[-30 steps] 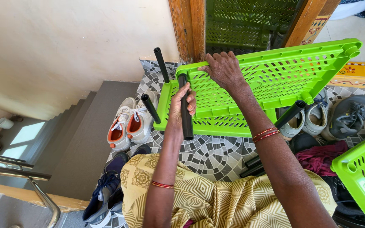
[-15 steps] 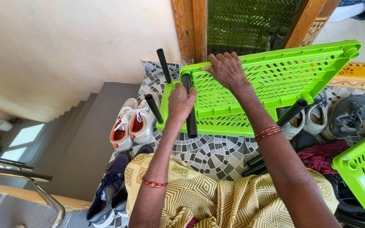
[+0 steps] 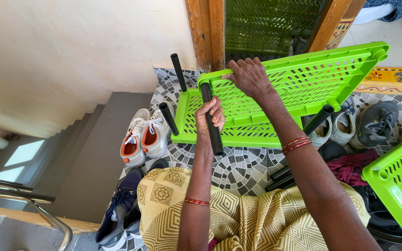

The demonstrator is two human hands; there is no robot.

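Note:
My left hand (image 3: 210, 116) is wrapped around a black plastic tube (image 3: 211, 122) that meets the corner of a tilted bright green perforated shelf (image 3: 322, 76). My right hand (image 3: 250, 76) presses flat on that upper shelf near the same corner. A second green shelf (image 3: 196, 128) lies lower, with black tubes (image 3: 168, 118) sticking up from its corners and another black tube (image 3: 318, 119) at the right.
White and orange sneakers (image 3: 143, 137) stand left of the shelves, grey shoes (image 3: 373, 123) at the right, blue sneakers (image 3: 117, 211) near my knee. A third green shelf (image 3: 398, 186) lies at the right edge. Stairs (image 3: 80, 153) drop away on the left; a wooden door frame (image 3: 208, 28) is ahead.
My left hand has shifted slightly right and up along the black tube, which now stands more upright at the upper shelf's corner. The right hand stays on the shelf.

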